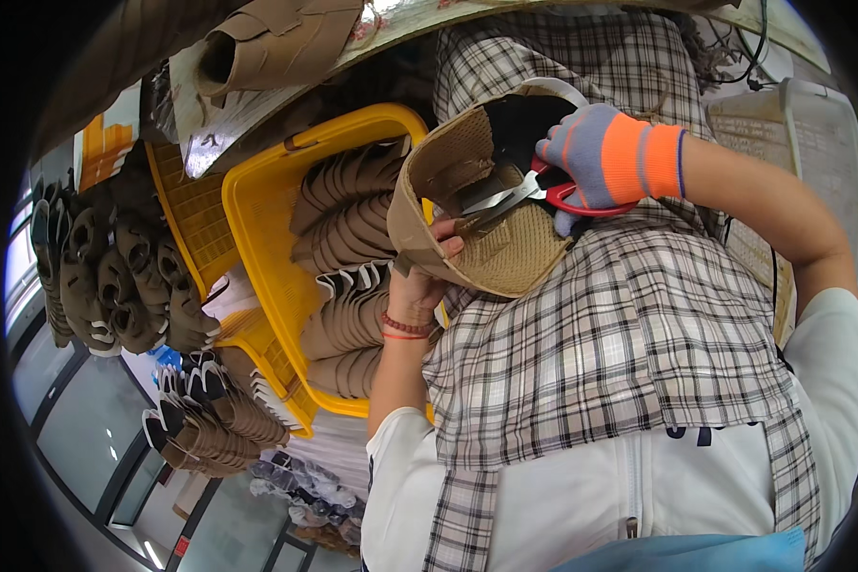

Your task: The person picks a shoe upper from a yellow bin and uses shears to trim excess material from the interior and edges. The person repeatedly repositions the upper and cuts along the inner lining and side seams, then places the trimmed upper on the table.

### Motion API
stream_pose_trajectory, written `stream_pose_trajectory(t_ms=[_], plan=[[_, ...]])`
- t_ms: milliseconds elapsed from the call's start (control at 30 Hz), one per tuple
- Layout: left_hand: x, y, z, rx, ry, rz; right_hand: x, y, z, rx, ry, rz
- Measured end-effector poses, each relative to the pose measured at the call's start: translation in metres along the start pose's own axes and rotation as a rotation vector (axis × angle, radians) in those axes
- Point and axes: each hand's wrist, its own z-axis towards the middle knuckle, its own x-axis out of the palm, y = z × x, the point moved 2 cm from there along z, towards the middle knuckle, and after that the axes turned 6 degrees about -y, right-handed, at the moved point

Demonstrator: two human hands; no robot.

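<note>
Over my lap is a brown shoe upper with a mesh-like tan lining and a dark inner part, its opening turned up. My bare left hand grips the upper's left edge, the fingertips curled over the rim. A pair of scissors with red handles points left into the opening; the blades look slightly apart. My right hand, in a grey and orange glove, is closed around the scissor handles. The blade tips lie close to the left fingertips, against the lining. Whether they touch thread there cannot be made out.
A yellow basket left of my lap holds rows of nested brown uppers. Above it, a workbench carries another brown piece. Stacked shoes stand farther left. A whitish plastic crate is beside my right arm.
</note>
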Motion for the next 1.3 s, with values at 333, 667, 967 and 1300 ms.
stream_pose_trajectory(t_ms=[333, 667, 967, 1300], plan=[[-0.009, 0.005, 0.006, -0.032, -0.092, -0.035, -0.008, 0.011, 0.008, 0.066, 0.147, 0.084], [-0.012, 0.007, 0.007, -0.032, -0.106, -0.042, -0.01, 0.015, 0.011, 0.084, 0.209, 0.024], [-0.015, -0.004, 0.015, 0.292, 0.053, 0.025, -0.014, -0.009, -0.006, 0.242, 0.366, 0.216], [-0.01, -0.022, 0.062, 0.431, 0.128, -0.28, -0.015, -0.037, 0.019, 0.147, 0.751, 0.743]])
